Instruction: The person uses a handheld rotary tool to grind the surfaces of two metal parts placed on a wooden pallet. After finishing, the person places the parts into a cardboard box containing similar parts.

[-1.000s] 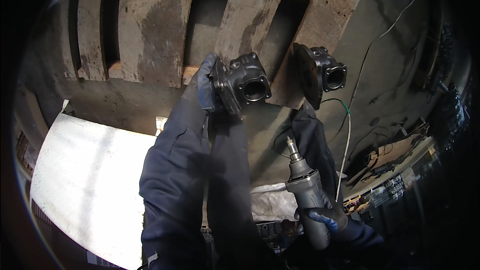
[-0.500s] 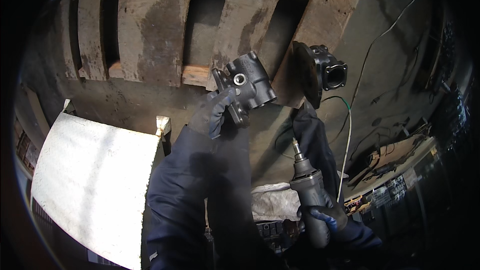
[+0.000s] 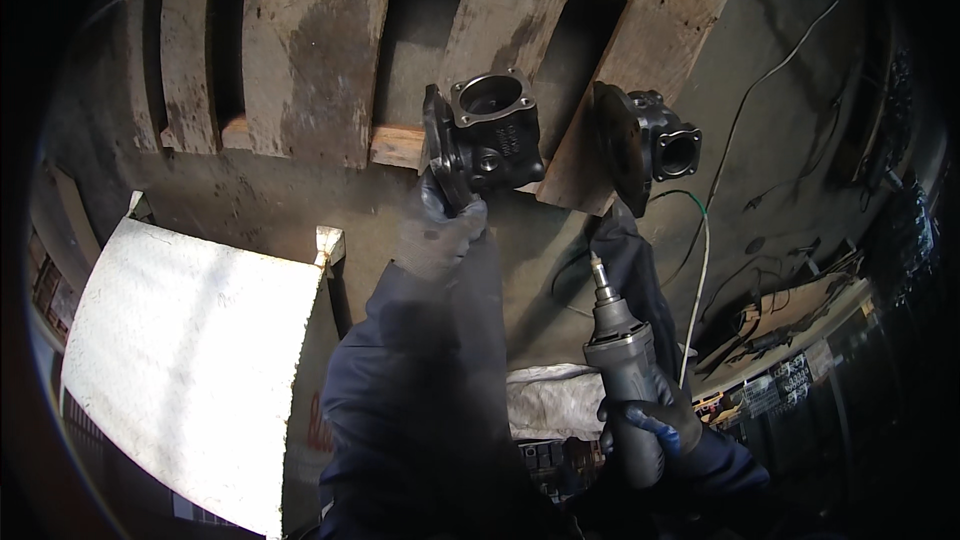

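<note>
Two gloved hands are seen in the head view, and each of them is grasping something. The left hand (image 3: 445, 235) has its fingers bent around the lower part of the flange of a dark casting (image 3: 510, 145). This casting is held up at the near edge of the pallet (image 3: 325, 60), partly covering it from sight. Its wide round mouth is turned up toward the camera, and the rim has small holes at the corners.

The right hand (image 3: 668, 422) is clasped around the body of a grey grinder (image 3: 622, 360). The thin tip of the grinder points away from the person and stands apart from both castings.

The second casting (image 3: 622, 150) is at the near right corner of the pallet, with its broad disc to the left and a smaller opening to the right. Whether it rests on the board, I cannot tell.

A cable (image 3: 706, 240) runs beyond the right edge of the pallet and comes down near the right hand. Nearer than the pallet's near left corner is a white panel (image 3: 190, 360).
</note>
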The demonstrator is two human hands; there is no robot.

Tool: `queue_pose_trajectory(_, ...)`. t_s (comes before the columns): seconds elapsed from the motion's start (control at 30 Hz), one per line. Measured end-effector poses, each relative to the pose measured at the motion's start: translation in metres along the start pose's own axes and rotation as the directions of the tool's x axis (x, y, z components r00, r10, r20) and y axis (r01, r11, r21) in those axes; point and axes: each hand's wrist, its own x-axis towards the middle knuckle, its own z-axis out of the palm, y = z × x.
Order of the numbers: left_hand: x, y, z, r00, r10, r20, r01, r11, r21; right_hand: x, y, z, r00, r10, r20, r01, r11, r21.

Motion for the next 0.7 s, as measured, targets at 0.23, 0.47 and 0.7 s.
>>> queue_pose_trajectory(0.23, 0.0, -0.057, 0.021, 0.981, 0.154, -0.114, -0.15, 0.988, 0.043, 0.004, -0.004, 0.0, 1.0, -0.004, 0.009, 0.003, 0.999, 0.038)
queue_pose_trajectory(0.47, 0.018, -0.135, 0.026, 0.766, 0.641, 0.054, -0.543, 0.599, 0.588, 0.001, -0.013, -0.003, 0.998, -0.038, 0.046, 0.038, 0.999, 0.018)
queue_pose_trajectory(0.7, 0.031, -0.15, 0.024, 0.632, 0.774, 0.04, -0.638, 0.491, 0.592, 0.002, -0.009, -0.016, 0.999, -0.036, 0.017, 0.036, 0.999, 0.004)
